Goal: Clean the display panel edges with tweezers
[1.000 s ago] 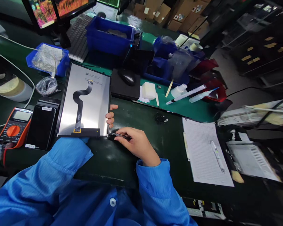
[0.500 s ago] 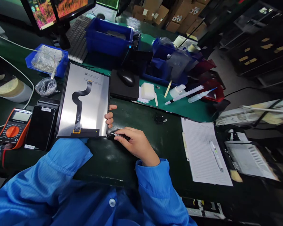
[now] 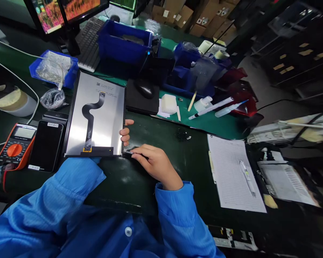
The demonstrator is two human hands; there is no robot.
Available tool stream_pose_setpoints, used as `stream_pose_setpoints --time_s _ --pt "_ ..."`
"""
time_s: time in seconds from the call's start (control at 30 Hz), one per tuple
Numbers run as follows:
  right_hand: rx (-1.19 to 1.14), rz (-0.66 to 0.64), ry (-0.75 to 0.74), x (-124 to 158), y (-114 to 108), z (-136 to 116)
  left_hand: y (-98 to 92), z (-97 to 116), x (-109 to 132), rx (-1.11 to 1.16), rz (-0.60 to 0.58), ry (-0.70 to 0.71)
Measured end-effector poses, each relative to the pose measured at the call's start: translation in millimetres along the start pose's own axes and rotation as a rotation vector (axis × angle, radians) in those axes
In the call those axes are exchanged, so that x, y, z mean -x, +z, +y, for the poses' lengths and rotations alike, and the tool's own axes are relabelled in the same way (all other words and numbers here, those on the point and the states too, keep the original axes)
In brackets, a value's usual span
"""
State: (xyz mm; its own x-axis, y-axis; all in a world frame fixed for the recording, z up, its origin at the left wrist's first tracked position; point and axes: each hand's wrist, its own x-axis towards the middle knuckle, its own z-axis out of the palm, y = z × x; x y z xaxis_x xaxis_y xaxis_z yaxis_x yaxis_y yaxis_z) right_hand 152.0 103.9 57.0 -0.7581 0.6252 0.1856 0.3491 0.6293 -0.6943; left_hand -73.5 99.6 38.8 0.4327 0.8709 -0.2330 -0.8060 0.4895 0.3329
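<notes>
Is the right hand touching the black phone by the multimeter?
No, the right hand holds tweezers at the corner of the display panel, apart from the phone.

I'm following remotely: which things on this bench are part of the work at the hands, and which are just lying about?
In use:
display panel with black flex cable
tweezers in right hand
left hand, fingers at panel edge

Lying about:
orange multimeter
black phone
computer mouse
lined paper
</notes>
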Motion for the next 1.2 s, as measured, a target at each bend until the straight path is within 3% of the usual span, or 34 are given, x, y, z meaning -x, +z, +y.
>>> stream_pose_setpoints --time_s 0.17,0.4,0.53,0.63,0.73,0.87,1.07,1.2 --pt "-0.072 0.036 0.051 1.4 1.9 -0.4 -4.0 -0.1 0.2 -0.003 -0.052 0.01" --pt "-0.005 0.006 0.001 0.2 0.3 0.8 1.1 3.6 -1.4 -0.076 0.021 -0.028" --pt "-0.064 0.011 0.054 1.6 1.9 -0.3 -1.6 3.8 -1.2 -0.047 -0.044 -0.006" --pt "-0.108 0.032 0.099 2.4 3.6 -0.6 -0.1 3.3 -0.7 -0.047 -0.008 -0.012" --pt "-0.067 0.016 0.056 1.5 3.3 0.8 1.8 3.4 -0.6 -0.058 0.043 -0.018" --pt "-0.007 0.001 -0.008 0.7 1.7 2.0 -0.7 3.6 -0.8 -0.083 -0.022 -0.019" --pt "-0.086 0.035 0.073 2.3 2.8 -0.4 2.6 2.6 0.7 -0.058 0.021 0.005" --pt "-0.032 0.007 0.025 0.9 1.4 0.0 4.9 3.1 1.1 -0.053 0.036 0.009"
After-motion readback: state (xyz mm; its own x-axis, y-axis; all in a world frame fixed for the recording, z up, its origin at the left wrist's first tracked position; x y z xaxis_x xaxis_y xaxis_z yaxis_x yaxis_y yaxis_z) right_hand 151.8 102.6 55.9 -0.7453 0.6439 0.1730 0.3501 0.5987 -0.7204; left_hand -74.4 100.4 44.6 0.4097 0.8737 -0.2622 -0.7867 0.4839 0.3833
